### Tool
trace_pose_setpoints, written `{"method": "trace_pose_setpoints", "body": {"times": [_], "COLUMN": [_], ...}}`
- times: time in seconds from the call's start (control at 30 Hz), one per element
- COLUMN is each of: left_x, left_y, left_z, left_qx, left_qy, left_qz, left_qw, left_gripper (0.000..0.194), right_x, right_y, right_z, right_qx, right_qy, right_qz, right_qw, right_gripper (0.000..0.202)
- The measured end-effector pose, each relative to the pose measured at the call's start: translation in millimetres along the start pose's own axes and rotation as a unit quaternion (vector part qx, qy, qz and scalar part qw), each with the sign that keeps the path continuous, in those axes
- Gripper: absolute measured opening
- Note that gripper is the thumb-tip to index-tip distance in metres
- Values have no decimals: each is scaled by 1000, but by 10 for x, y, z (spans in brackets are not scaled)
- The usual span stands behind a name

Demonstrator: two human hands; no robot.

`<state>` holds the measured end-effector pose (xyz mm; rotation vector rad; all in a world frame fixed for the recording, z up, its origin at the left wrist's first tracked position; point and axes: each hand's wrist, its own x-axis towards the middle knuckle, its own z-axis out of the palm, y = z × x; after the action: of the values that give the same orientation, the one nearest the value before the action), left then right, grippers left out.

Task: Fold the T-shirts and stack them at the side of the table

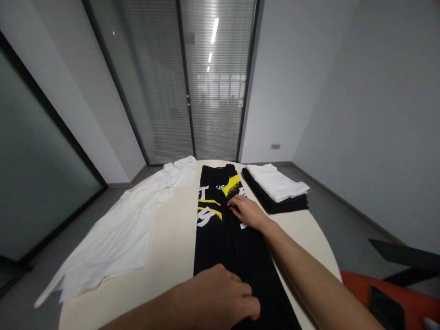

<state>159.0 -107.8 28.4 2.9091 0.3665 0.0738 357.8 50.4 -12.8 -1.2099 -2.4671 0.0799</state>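
Observation:
A black garment with white and yellow print lies lengthwise down the middle of the table, its two long sides meeting at a seam-like line along the centre. My right hand is at its far half, fingers closed together on the inner edge of the right-hand panel beside the yellow patch. Closer to me, my left hand is over the near part of the garment with curled fingers, seemingly gripping the cloth; its fingertips are partly hidden. The near end of the garment runs out of view below.
A rumpled white long-sleeved garment spreads over the table's left side, a sleeve hanging past the edge. At the far right is a stack of folded black clothes topped by a folded white one. An orange chair stands at the right.

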Motion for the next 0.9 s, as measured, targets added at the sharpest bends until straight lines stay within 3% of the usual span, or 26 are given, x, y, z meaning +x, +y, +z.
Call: {"method": "trace_pose_setpoints", "body": {"times": [0.07,0.23,0.33,0.4,0.5,0.6,0.7,0.83,0.9], "left_x": [12,23,34,42,45,37,34,32,23], "left_y": [8,-41,-112,-182,-330,-508,-654,-757,-792], "left_z": [33,117,123,98,46,23,40,79,84], "left_qx": [7,-2,-123,-236,-399,-507,-590,-708,-742], "left_qy": [4,9,48,76,100,134,198,236,249], "left_qz": [-1,19,-23,-68,-162,-234,-251,-266,-263], "left_qw": [1000,1000,991,966,897,819,741,611,565], "left_gripper": [29,13,15,18,20,24,30,34,34], "right_x": [-5,-8,-7,-13,-47,-105,-160,-212,-233], "right_y": [3,7,1,-13,-64,-142,-211,-250,-261], "right_z": [3,-7,-45,-94,-230,-436,-633,-754,-764], "right_qx": [3,21,54,102,243,402,493,503,508], "right_qy": [-6,-15,-22,-30,-89,-191,-265,-297,-301], "right_qz": [7,9,13,19,41,63,32,-3,1], "right_qw": [1000,1000,998,994,965,893,828,812,807], "right_gripper": [18,21,22,18,28,57,75,82,89]}}
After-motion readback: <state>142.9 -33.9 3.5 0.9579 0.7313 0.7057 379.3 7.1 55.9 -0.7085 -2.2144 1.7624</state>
